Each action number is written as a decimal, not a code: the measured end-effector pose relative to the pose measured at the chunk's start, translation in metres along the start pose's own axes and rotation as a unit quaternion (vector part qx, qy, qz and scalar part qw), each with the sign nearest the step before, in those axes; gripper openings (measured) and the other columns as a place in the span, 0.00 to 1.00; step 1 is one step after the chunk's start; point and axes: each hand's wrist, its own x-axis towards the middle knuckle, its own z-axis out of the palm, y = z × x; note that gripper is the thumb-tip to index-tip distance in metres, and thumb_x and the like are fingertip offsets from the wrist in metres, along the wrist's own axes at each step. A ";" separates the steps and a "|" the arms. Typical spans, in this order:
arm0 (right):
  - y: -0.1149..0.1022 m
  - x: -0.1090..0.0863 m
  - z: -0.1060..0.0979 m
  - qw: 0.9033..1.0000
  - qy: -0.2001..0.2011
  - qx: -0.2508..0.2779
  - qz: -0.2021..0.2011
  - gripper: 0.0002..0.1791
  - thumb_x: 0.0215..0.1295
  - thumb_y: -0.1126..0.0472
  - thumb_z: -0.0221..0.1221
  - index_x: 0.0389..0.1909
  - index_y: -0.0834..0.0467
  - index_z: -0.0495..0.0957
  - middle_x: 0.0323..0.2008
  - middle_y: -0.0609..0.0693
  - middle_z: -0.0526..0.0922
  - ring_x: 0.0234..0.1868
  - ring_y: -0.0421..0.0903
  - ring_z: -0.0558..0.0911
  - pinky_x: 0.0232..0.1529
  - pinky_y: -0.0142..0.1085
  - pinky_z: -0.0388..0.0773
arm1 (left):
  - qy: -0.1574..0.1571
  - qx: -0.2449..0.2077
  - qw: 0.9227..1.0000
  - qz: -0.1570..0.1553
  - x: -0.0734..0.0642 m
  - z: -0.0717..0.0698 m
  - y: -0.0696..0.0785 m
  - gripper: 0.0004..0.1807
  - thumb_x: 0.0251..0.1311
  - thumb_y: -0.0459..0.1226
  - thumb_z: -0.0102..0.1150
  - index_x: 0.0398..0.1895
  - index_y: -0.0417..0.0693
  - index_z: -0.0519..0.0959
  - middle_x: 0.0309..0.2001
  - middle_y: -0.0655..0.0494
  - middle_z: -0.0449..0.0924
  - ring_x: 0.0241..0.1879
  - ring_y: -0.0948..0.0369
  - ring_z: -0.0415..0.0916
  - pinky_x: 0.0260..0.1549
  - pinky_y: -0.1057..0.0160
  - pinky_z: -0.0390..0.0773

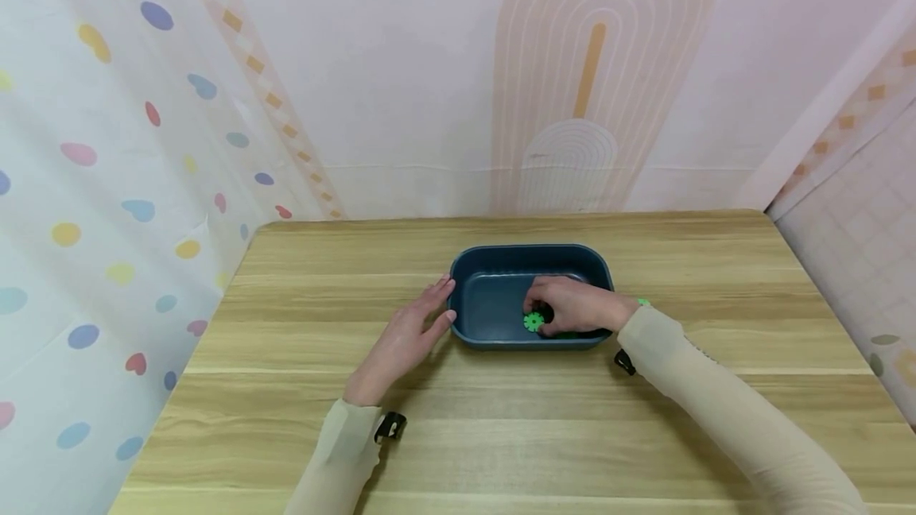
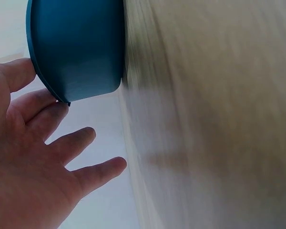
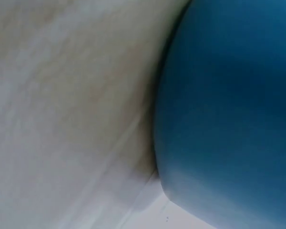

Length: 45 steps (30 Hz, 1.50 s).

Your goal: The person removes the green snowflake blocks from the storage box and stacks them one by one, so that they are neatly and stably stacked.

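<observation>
A dark blue oblong basin (image 1: 494, 308) stands on the wooden table. Spread and nearly straight, the fingers of my left hand (image 1: 408, 336) touch the rim at its left end; the left wrist view shows this hand (image 2: 38, 143) beside the basin wall (image 2: 81, 52). My right hand (image 1: 572, 304) reaches down inside the basin, its fingers curled, pinching a small green notched disc (image 1: 533, 322) at the fingertips. A bit more green shows beneath that hand, partly hidden. Only the basin's outer wall (image 3: 229, 119) and the table fill the right wrist view.
Just past the basin's right end, another green piece (image 1: 644, 302) peeks out behind the right wrist. The wood-grain table (image 1: 501, 435) extends around the basin. A patterned curtain (image 1: 401, 86) hangs along the back and left. Black wrist straps show at both cuffs.
</observation>
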 end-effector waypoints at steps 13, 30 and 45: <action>0.000 -0.006 -0.007 0.998 0.040 0.039 0.011 0.15 0.66 0.61 0.69 0.53 0.56 0.84 0.49 0.45 0.81 0.46 0.41 0.79 0.51 0.38 0.80 | 0.003 -0.001 1.000 0.000 0.002 0.001 -0.002 0.30 0.79 0.43 0.52 0.79 0.43 0.63 0.79 0.49 0.58 0.77 0.44 0.57 0.73 0.44 0.60; -0.006 -0.022 -0.012 0.991 0.109 0.073 0.004 0.14 0.68 0.59 0.69 0.53 0.55 0.85 0.49 0.44 0.82 0.48 0.44 0.81 0.52 0.43 0.81 | 0.000 -0.005 1.000 0.002 0.003 0.000 -0.003 0.30 0.80 0.43 0.52 0.79 0.44 0.63 0.79 0.49 0.58 0.77 0.44 0.56 0.73 0.44 0.60; -0.009 -0.041 -0.014 0.982 0.162 0.094 0.016 0.17 0.67 0.60 0.70 0.55 0.58 0.84 0.48 0.46 0.82 0.48 0.46 0.80 0.51 0.45 0.81 | 0.003 -0.003 1.000 0.005 0.002 0.000 -0.003 0.30 0.80 0.43 0.52 0.79 0.43 0.63 0.79 0.49 0.58 0.77 0.44 0.57 0.73 0.45 0.60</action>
